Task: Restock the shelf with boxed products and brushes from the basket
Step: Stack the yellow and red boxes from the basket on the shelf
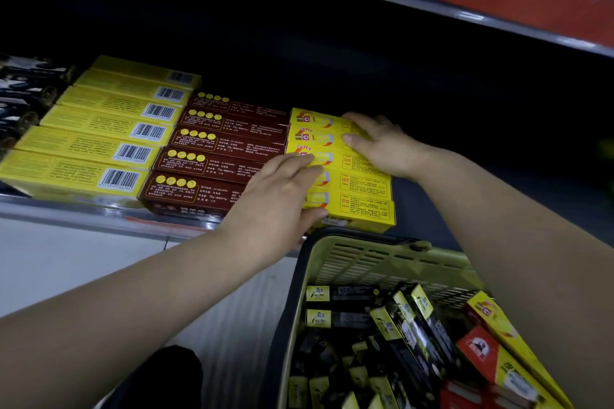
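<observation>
- Centre frame: the shelf [99, 212] carries three tidy rows of flat, glossy card cartons, with dark space to their right.
- Left hand [282, 189] and right hand [382, 143] press flat on the yellow boxes [362, 183], each grip apart and clamping nothing.
- Lower right: the slatted plastic basket [365, 259] holds many black boxes [408, 325], so much restocking likely remains.

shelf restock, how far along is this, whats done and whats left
Done: rows of yellow barcode boxes, dark red boxes and yellow logo boxes lie on the shelf. In hand: the left hand and right hand both press on the yellow logo boxes, apparently squaring them. Left: the basket holds many black-and-yellow boxes and some red-and-yellow boxes.
</observation>
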Motion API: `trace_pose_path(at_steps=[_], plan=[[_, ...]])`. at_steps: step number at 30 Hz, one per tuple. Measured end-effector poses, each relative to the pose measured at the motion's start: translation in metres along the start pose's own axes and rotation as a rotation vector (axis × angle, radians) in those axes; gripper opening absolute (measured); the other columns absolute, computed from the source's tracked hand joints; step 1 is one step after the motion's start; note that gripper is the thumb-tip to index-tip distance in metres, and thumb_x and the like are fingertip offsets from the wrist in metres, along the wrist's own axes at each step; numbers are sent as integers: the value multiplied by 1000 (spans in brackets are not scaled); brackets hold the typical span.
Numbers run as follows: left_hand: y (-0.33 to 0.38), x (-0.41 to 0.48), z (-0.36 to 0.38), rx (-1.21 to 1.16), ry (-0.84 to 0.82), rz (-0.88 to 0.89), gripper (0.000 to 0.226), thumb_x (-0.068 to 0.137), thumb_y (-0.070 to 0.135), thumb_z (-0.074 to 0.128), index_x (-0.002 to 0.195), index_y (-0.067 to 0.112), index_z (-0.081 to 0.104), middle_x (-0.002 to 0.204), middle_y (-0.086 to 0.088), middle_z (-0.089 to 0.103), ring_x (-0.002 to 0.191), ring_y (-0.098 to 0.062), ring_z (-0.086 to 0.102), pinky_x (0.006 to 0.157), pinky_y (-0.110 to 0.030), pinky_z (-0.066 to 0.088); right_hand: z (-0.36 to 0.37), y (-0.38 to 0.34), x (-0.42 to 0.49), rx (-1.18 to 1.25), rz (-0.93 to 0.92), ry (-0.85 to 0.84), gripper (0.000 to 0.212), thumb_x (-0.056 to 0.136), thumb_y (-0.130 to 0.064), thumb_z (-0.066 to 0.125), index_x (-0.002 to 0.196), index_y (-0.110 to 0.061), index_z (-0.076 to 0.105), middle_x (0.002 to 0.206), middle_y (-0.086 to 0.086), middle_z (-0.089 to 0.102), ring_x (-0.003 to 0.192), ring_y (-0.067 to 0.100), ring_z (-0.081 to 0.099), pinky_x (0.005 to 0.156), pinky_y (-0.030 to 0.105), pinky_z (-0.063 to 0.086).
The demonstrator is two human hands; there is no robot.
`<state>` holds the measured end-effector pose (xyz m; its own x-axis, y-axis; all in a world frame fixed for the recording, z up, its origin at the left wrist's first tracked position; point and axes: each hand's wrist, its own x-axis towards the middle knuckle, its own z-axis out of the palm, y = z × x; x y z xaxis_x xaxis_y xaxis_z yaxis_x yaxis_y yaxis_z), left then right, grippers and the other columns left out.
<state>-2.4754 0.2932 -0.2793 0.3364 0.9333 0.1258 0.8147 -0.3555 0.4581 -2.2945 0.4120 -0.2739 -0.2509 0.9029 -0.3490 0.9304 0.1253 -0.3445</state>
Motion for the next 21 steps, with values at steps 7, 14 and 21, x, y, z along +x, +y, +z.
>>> trace_pose_path(at_steps=[7, 14, 21], plan=[[15, -7, -4, -116, 1, 15, 57, 89, 32, 57, 141, 18, 37, 148, 2, 33, 138, -12, 20, 106, -11, 7, -9, 2, -64, -76, -101, 146, 59, 93, -32, 52, 145, -22, 25, 149, 8, 25, 135, 27, 22, 106, 28, 20], [68, -31, 7, -292, -142, 187, 48, 90, 34, 54, 136, 28, 41, 141, 13, 38, 127, 1, 22, 96, 3, 3, 0, 42, -200, 38, -109, 110, 30, 89, -33, 55, 119, -38, 51, 121, -20, 41, 115, -1, 33, 93, 13, 20], [100, -51, 43, -357, -364, 268, 42, 91, 41, 49, 132, 35, 41, 138, 21, 36, 127, 6, 26, 99, -2, 12, 45, 121, -268, 163, 258, 282, 32, 84, -11, 66, 111, -27, 58, 110, -7, 52, 110, 13, 50, 79, 8, 30]])
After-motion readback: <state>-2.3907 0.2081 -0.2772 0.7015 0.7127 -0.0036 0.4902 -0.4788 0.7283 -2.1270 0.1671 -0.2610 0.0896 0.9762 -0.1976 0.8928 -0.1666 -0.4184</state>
